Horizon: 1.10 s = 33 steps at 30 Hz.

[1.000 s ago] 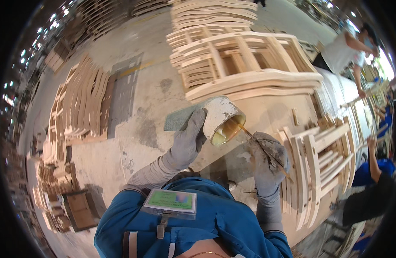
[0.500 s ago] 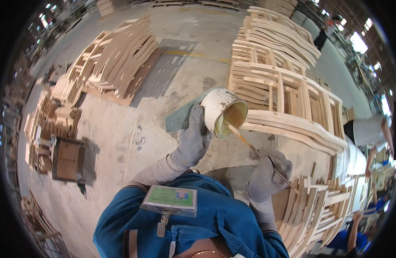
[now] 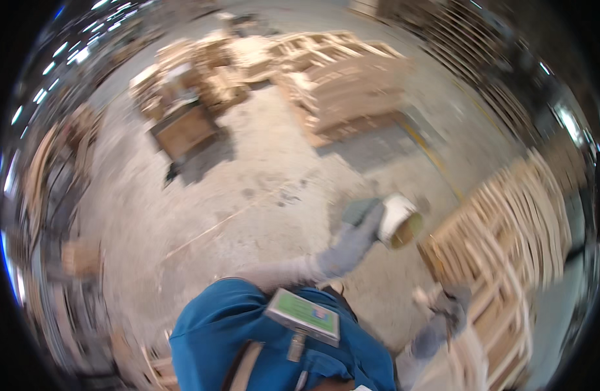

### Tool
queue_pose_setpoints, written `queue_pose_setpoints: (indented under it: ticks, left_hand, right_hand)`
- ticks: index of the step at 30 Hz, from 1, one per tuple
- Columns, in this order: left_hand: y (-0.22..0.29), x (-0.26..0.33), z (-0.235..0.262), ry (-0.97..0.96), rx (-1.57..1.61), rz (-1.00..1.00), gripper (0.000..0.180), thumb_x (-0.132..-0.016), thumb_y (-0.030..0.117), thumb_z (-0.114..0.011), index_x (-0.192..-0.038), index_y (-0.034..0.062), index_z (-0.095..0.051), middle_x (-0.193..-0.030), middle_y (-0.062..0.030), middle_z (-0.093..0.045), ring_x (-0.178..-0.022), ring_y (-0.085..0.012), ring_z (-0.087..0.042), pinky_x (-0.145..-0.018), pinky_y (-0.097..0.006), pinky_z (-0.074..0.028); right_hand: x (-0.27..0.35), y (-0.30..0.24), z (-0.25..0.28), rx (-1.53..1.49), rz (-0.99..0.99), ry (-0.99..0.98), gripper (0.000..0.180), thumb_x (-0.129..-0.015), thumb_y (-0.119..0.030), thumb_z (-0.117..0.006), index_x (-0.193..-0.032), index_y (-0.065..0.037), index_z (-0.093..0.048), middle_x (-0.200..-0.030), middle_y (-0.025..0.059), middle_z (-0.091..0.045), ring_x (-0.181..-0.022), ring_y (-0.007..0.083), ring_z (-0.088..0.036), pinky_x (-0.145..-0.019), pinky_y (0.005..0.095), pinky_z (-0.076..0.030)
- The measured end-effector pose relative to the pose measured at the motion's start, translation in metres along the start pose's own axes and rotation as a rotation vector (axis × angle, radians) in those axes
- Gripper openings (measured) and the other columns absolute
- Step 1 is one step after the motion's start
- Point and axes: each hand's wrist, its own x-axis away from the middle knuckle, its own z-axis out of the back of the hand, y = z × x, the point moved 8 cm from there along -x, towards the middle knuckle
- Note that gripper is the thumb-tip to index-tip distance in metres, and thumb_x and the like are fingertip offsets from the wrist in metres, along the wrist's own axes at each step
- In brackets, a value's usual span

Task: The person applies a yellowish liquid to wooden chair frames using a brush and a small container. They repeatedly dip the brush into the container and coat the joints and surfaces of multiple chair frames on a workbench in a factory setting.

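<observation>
Left hand: a grey-gloved left hand clamped on the cup, fingers against its left side.
Cup: a white, round-walled cup with a yellowish inside, held above the floor in front of the body. It is tilted, its mouth turned rightward and towards the wearer.
Flat piece: a dull green flat piece just left of the cup, touching the left glove; whether it is joined to the cup is unclear.
Right hand: a grey-gloved right hand lower and further right, well apart from the cup. Its fingers are smeared by motion — whether they close round anything cannot be made out.
Beside the right hand: a small pale blurred shape at its left, too indistinct to identify.
Right side: a large stack of pale wooden frames, reaching down near the right glove.
Ahead: a pile of curved light-brown wooden parts; left of it, a brown box-like thing in front of heaped wooden pieces.
Floor: grey concrete floor with dark stains — a yellow painted line crosses it beyond the cup.
Clothing: a blue shirt with a green-and-white badge clipped to the chest.
</observation>
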Motion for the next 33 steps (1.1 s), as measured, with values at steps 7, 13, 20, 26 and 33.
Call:
queue_pose_setpoints:
  ticks: [7,13,20,26,33]
  left_hand:
    - [0.012,-0.002,0.008,0.028,0.348,0.176,0.038,-0.094,0.037,-0.042,-0.124,0.0125,-0.043,-0.114,-0.0028,-0.053,-0.098,-0.0162,-0.056,-0.073,-0.031,-0.052]
    - [0.055,0.001,0.02,0.218,-0.305,-0.358,0.056,-0.088,0.06,-0.033,-0.116,0.0136,-0.045,-0.103,-0.0083,-0.056,-0.074,-0.0164,-0.058,-0.05,-0.027,-0.048]
    - [0.049,0.023,0.044,-0.136,0.554,-0.163,0.062,-0.089,0.063,-0.024,-0.123,0.0143,-0.042,-0.095,-0.0089,-0.061,-0.067,-0.0196,-0.062,-0.048,-0.031,-0.051]
    - [0.09,0.037,0.053,0.05,0.562,-0.257,0.056,-0.091,0.049,-0.031,-0.129,0.007,-0.038,-0.125,-0.0162,-0.045,-0.111,-0.0335,-0.05,-0.093,-0.052,-0.042]
    - [0.099,-0.012,0.108,0.142,0.688,-0.253,0.049,-0.09,0.042,-0.037,-0.123,0.0067,-0.044,-0.121,-0.0165,-0.048,-0.112,-0.0344,-0.048,-0.092,-0.054,-0.041]
  right_hand:
    - [-0.004,0.1,0.032,0.176,-0.391,0.041,0.017,-0.084,-0.006,-0.054,-0.094,0.006,-0.06,-0.096,0.0146,-0.06,-0.089,0.0248,-0.056,-0.08,0.0332,-0.046]
    - [-0.04,0.1,0.009,0.072,-0.331,-0.147,0.032,-0.089,-0.022,-0.049,-0.105,0.004,-0.058,-0.105,0.0212,-0.058,-0.093,0.0323,-0.056,-0.084,0.0369,-0.044]
    - [-0.057,0.134,-0.039,-0.07,-0.391,-0.204,0.021,-0.089,-0.01,-0.05,-0.098,0.007,-0.059,-0.098,0.0112,-0.058,-0.089,0.0208,-0.055,-0.081,0.0304,-0.045]
    - [-0.073,0.144,-0.075,-0.115,-0.249,-0.291,0.017,-0.088,-0.007,-0.05,-0.095,0.006,-0.059,-0.095,0.0105,-0.058,-0.085,0.0199,-0.054,-0.076,0.0318,-0.044]
    - [-0.09,0.177,-0.12,-0.056,-0.393,-0.254,0.017,-0.088,-0.007,-0.05,-0.094,0.005,-0.06,-0.094,0.0113,-0.059,-0.083,0.0206,-0.055,-0.076,0.0325,-0.044]
